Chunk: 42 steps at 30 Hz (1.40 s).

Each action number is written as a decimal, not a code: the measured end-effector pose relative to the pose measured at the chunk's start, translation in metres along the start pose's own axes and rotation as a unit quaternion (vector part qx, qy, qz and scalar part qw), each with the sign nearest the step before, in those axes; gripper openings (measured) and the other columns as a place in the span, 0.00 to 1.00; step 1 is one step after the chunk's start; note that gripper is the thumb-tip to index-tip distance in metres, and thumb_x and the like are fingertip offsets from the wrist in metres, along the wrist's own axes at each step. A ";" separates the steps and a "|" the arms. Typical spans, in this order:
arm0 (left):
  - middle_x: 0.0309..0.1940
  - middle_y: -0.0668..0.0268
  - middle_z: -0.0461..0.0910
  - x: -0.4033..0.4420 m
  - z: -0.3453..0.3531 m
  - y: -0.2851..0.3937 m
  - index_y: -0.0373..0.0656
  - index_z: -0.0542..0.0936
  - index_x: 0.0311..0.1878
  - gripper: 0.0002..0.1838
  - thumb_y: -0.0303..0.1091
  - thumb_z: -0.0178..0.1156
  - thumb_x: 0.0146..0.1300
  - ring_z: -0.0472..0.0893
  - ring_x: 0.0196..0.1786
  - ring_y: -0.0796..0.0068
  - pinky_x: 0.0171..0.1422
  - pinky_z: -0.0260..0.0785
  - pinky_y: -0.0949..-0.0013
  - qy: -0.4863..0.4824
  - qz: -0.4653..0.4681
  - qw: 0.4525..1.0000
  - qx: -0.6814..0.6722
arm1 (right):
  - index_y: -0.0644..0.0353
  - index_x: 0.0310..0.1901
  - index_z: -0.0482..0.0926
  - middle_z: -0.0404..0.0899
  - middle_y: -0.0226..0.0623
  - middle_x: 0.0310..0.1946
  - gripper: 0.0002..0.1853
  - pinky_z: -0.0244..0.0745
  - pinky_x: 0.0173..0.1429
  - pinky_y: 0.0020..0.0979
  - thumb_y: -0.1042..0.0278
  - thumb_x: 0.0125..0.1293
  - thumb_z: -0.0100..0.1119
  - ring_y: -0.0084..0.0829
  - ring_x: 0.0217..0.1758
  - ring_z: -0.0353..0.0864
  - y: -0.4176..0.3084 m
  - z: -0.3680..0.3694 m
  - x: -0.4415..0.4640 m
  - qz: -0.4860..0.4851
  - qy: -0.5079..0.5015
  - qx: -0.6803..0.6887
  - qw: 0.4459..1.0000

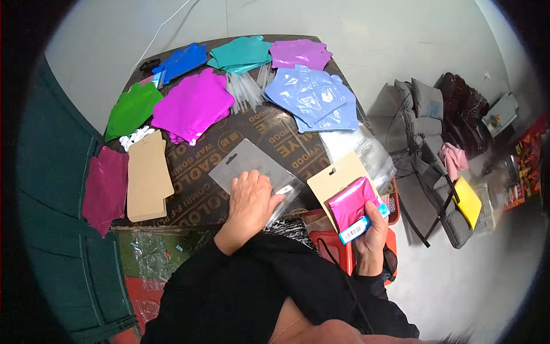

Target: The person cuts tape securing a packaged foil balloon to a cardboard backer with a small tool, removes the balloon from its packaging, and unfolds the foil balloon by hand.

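1. The left hand [250, 198] lies palm down on a clear plastic bag [246, 157], on the near part of the dark table [238, 129]. Its thumb is apart from the fingers and points to the right; I cannot tell if it pinches the film.
2. The bag is flat, tilted on the table, and its slot for hanging is at the far left end.
3. The right hand [371, 238] is closed on a beige card [322, 182] together with a shiny pink packet [349, 203]. The thumb is in front, over the packet's near right side.
4. This packet lies against the card, and a blue and white label [353, 230] with a barcode is along its near edge. They are to the right of the bag, near the table's near right edge.
5. On the far side are 3 piles: blue [184, 60], teal [240, 54] and purple [301, 53].
6. Nearer, from left to right, are green [133, 109], magenta [192, 106] and light blue [315, 100] piles.
7. At the left, beige cards [146, 183] lie beside a dark pink pile [106, 189].
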State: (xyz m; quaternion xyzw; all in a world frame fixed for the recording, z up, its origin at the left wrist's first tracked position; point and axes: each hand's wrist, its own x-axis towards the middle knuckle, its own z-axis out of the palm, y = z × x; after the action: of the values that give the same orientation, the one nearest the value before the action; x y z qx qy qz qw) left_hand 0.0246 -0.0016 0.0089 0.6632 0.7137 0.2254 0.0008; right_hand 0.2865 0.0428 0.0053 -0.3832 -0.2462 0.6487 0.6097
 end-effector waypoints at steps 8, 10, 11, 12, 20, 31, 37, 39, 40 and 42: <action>0.34 0.60 0.73 -0.003 0.019 -0.003 0.42 0.77 0.31 0.14 0.41 0.70 0.58 0.72 0.40 0.59 0.50 0.64 0.59 0.042 0.030 0.998 0.021 | 0.68 0.56 0.75 0.84 0.41 0.42 0.16 0.82 0.45 0.26 0.77 0.67 0.58 0.29 0.37 0.85 0.001 0.005 -0.009 -0.005 -0.008 -0.033 0.999; 0.33 0.61 0.72 -0.005 0.017 -0.004 0.42 0.77 0.30 0.14 0.40 0.70 0.58 0.72 0.40 0.60 0.51 0.64 0.60 0.052 0.034 0.998 0.026 | 0.68 0.56 0.75 0.84 0.41 0.42 0.16 0.82 0.45 0.26 0.77 0.67 0.58 0.28 0.37 0.85 0.002 0.006 -0.010 -0.002 -0.013 -0.035 0.999; 0.33 0.60 0.73 -0.006 0.011 -0.002 0.42 0.77 0.30 0.15 0.41 0.70 0.58 0.72 0.40 0.59 0.51 0.64 0.60 0.043 0.027 0.999 0.013 | 0.68 0.56 0.75 0.84 0.41 0.42 0.16 0.82 0.45 0.26 0.77 0.67 0.58 0.28 0.36 0.85 0.002 0.005 -0.010 -0.003 -0.013 -0.038 0.999; 0.34 0.60 0.73 -0.008 0.004 0.000 0.41 0.78 0.31 0.15 0.42 0.70 0.57 0.72 0.40 0.59 0.50 0.64 0.59 0.034 0.021 0.999 0.000 | 0.67 0.56 0.75 0.84 0.41 0.41 0.16 0.81 0.45 0.26 0.77 0.67 0.58 0.28 0.36 0.85 0.002 0.005 -0.010 -0.003 -0.013 -0.041 0.999; 0.35 0.57 0.73 -0.007 -0.001 -0.010 0.39 0.78 0.35 0.20 0.48 0.70 0.56 0.73 0.39 0.59 0.49 0.63 0.59 0.012 0.039 0.999 -0.010 | 0.67 0.55 0.75 0.84 0.40 0.41 0.16 0.81 0.44 0.25 0.76 0.67 0.59 0.28 0.36 0.85 0.007 0.003 -0.009 0.002 -0.005 -0.045 0.999; 0.34 0.59 0.71 -0.003 0.000 -0.009 0.41 0.77 0.34 0.20 0.48 0.71 0.56 0.70 0.38 0.60 0.47 0.60 0.59 0.050 0.006 0.999 0.018 | 0.68 0.55 0.75 0.84 0.41 0.41 0.15 0.82 0.44 0.27 0.76 0.67 0.59 0.30 0.36 0.85 0.008 -0.003 -0.008 0.000 0.002 -0.030 1.000; 0.34 0.60 0.71 -0.001 0.001 -0.015 0.43 0.77 0.32 0.16 0.44 0.70 0.56 0.70 0.38 0.60 0.46 0.60 0.59 0.049 -0.004 0.998 0.027 | 0.68 0.55 0.74 0.84 0.42 0.41 0.16 0.83 0.45 0.27 0.76 0.67 0.59 0.30 0.36 0.85 0.011 -0.004 -0.006 0.000 0.004 -0.029 1.000; 0.33 0.61 0.72 0.000 0.001 -0.018 0.43 0.78 0.32 0.14 0.43 0.70 0.56 0.70 0.38 0.60 0.47 0.59 0.59 0.042 0.001 0.999 0.024 | 0.68 0.55 0.74 0.84 0.42 0.41 0.16 0.82 0.45 0.27 0.76 0.67 0.59 0.30 0.36 0.85 0.012 -0.004 -0.005 -0.001 0.008 -0.026 1.000; 0.33 0.61 0.72 0.000 0.002 -0.020 0.43 0.78 0.32 0.14 0.43 0.70 0.56 0.70 0.38 0.60 0.47 0.59 0.59 0.042 0.002 0.999 0.025 | 0.68 0.55 0.74 0.84 0.42 0.41 0.16 0.82 0.45 0.27 0.76 0.67 0.59 0.30 0.36 0.85 0.012 -0.004 -0.005 -0.001 0.008 -0.026 1.000; 0.32 0.62 0.72 -0.002 0.003 -0.026 0.43 0.78 0.31 0.13 0.41 0.70 0.56 0.71 0.37 0.61 0.47 0.59 0.59 0.049 0.006 0.999 0.000 | 0.68 0.55 0.74 0.84 0.41 0.41 0.16 0.82 0.45 0.27 0.76 0.67 0.59 0.30 0.36 0.85 0.013 -0.003 -0.005 0.002 0.001 -0.022 1.000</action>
State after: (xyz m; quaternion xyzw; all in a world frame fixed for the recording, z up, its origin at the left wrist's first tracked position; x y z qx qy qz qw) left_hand 0.0013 -0.0025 -0.0030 0.6554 0.7092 0.2574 -0.0356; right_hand 0.2807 0.0356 -0.0051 -0.3977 -0.2592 0.6440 0.5999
